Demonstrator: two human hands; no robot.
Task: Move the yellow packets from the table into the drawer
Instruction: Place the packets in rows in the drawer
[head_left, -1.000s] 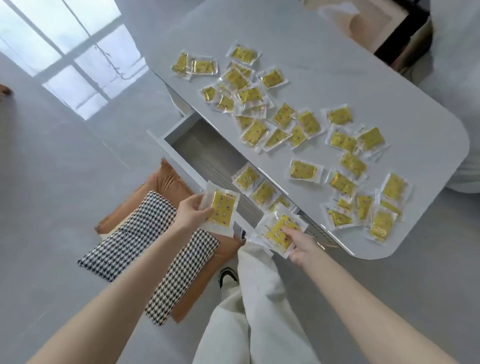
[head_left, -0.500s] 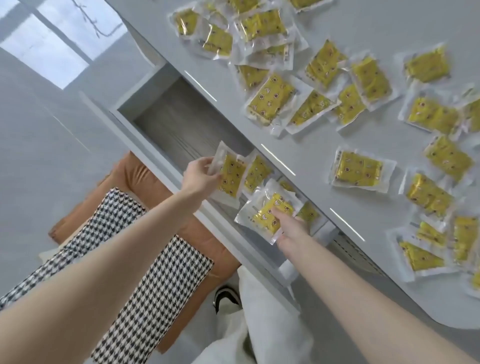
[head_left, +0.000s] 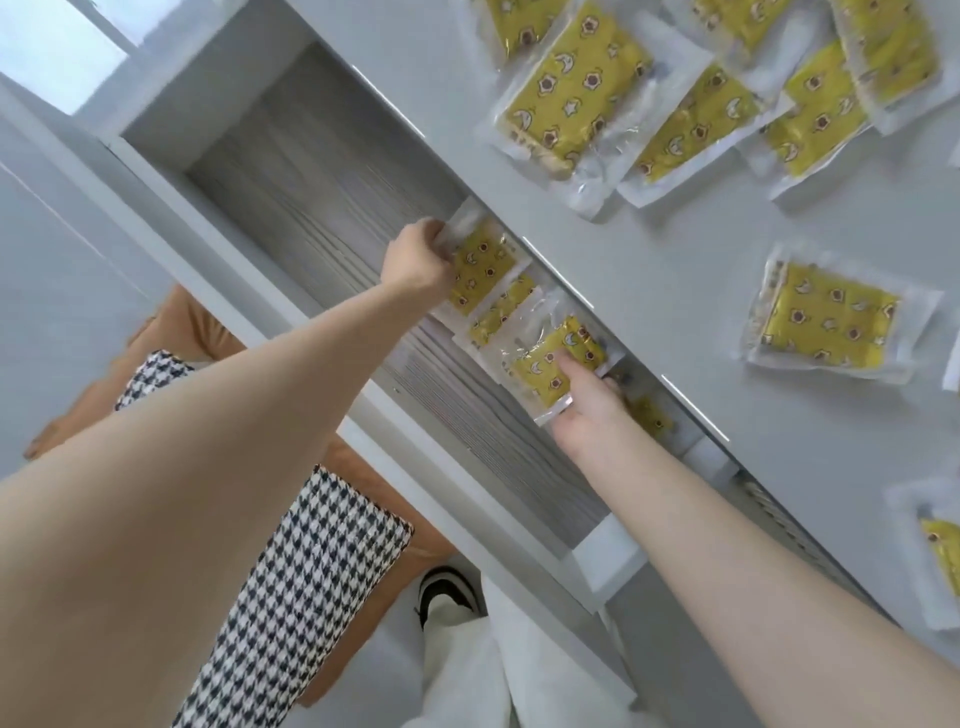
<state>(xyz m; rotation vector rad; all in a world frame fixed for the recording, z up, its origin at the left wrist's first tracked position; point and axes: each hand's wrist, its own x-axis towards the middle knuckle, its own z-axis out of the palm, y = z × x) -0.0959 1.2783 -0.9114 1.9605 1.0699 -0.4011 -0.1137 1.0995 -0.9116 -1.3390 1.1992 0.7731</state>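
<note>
An open drawer (head_left: 322, 171) with a grey wood-grain bottom juts out under the white table (head_left: 675, 270). My left hand (head_left: 415, 260) holds one yellow packet (head_left: 480, 265) by its clear edge, low inside the drawer near the table's edge. My right hand (head_left: 587, 405) grips a second yellow packet (head_left: 550, 358) just right of it, also inside the drawer. Between them lies a further packet (head_left: 501, 312), and another (head_left: 652, 415) shows beside my right hand. Several yellow packets, such as one (head_left: 826, 322), lie on the table top.
A brown cushion (head_left: 171, 332) with a black-and-white houndstooth cover (head_left: 301, 582) sits on the floor below the drawer front. White trousers (head_left: 467, 670) and a dark shoe (head_left: 447, 587) show at the bottom. The drawer's left half holds nothing.
The camera has closed in on the drawer. Both hands have moved forward and down, carrying their packets from over the drawer front to deep inside it by the table's edge.
</note>
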